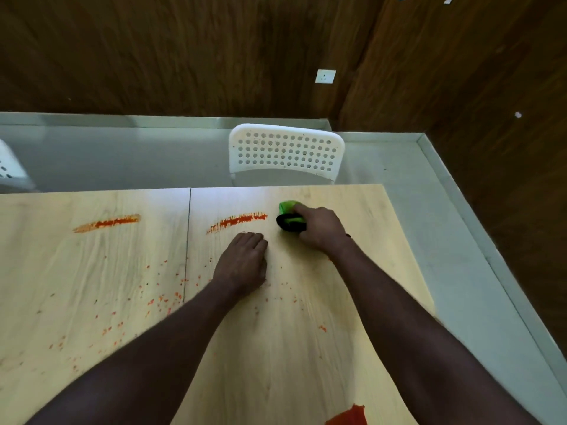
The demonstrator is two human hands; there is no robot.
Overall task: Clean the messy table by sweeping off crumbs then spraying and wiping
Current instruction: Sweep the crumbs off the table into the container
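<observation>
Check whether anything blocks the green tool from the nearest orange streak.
Nothing visible does: bare table separates the green tool, gripped by the right hand, from the streak; the left hand rests below that line.

Bare tabletop right of right hand and green tool; white chair beyond.

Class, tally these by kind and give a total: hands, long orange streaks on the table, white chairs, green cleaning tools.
Hands: 2, left hand and right hand
Orange streaks: 2
White chairs: 2, one cut off at the left edge
Green cleaning tool: 1
Total: 7
</observation>
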